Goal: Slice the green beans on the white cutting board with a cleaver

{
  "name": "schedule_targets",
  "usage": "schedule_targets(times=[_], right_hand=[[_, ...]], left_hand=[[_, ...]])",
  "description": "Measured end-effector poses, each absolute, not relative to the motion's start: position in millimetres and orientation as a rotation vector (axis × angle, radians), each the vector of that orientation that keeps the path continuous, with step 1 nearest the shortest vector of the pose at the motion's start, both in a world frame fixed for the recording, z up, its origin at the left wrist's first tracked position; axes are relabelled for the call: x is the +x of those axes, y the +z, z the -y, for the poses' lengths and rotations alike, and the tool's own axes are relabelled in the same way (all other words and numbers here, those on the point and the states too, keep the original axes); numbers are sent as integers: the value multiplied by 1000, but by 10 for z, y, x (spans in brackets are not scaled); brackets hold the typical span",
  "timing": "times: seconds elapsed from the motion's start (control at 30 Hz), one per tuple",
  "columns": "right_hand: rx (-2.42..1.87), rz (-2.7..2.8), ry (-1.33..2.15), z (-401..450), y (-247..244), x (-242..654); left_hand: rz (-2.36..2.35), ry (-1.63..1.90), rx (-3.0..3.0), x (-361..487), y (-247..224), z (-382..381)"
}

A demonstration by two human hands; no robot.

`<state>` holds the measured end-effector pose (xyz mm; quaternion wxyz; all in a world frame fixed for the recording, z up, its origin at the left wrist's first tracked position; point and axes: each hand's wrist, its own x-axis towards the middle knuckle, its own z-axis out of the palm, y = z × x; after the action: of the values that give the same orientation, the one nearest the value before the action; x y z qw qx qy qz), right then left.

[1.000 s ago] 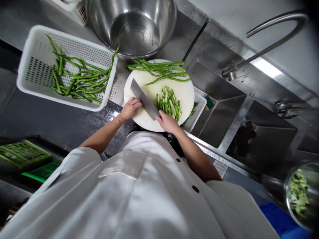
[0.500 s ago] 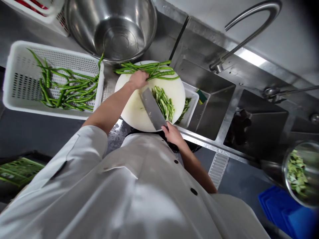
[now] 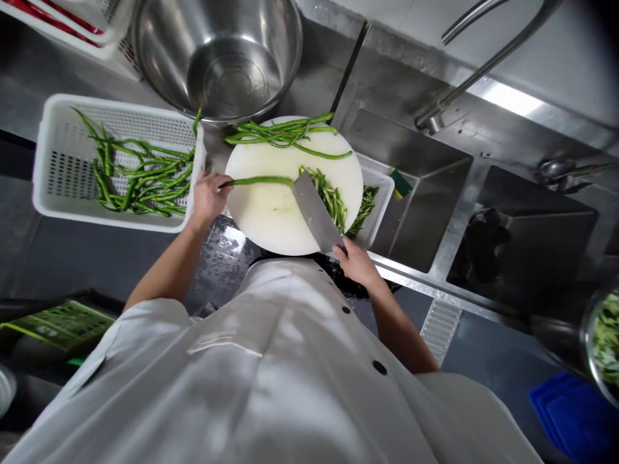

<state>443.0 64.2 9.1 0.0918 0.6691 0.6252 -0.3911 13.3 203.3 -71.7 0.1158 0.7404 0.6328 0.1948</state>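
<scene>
- One long, thin, curvy-skinned green pepper (image 3: 261, 180) is the star here: it's over the round white cutting board (image 3: 271, 225), just right of the left hand (image 3: 210, 194), with its near end between those fingers.
- Left hand's got a pinch grip on that end, sitting just off the board's left edge, right by the white perforated plastic basket (image 3: 111, 221). Can't tell if knuckles and basket touch.
- The pepper points away from the fingers toward the right. Long axis runs crosswise, nearly level, with a tiny rise to the right. Can't make out which end has the stem.
- Its right end meets the far corner of the broad steel cleaver (image 3: 316, 212) in this view; actual contact, no idea.
- Right hand (image 3: 356, 261) is wrapped around the cleaver's handle, blade slanting up and left across the board.
- Slivered green pepper pieces (image 3: 331, 196) lie just right of the blade.
- A bunch of whole green peppers (image 3: 285, 132) lies along the board's far edge, mostly sideways too, well apart from both hands.
</scene>
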Motion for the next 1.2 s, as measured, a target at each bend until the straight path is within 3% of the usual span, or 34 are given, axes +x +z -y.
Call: schedule_targets(times=[0.27,0.43,0.77,1.03,1.2], right_hand=[[1718,-1941,-823,-601,336,4323],[1627,-1907,-785,-540,413,4232],[1509,-1902,-743,-543,967,4321],[1562,-1945,-826,-747,522,3931],[1517,-1976,-819,-812,685,3939]], left_hand=[[-1686,464,2334,799,-953,-1649],[-1415,440,2435,1269,-1014,-1443],[-1485,458,2438,1351,-1105,-1413],[-1562,519,2336,1261,-1078,-1517],[-1509,521,2394,1249,-1054,-1531]])
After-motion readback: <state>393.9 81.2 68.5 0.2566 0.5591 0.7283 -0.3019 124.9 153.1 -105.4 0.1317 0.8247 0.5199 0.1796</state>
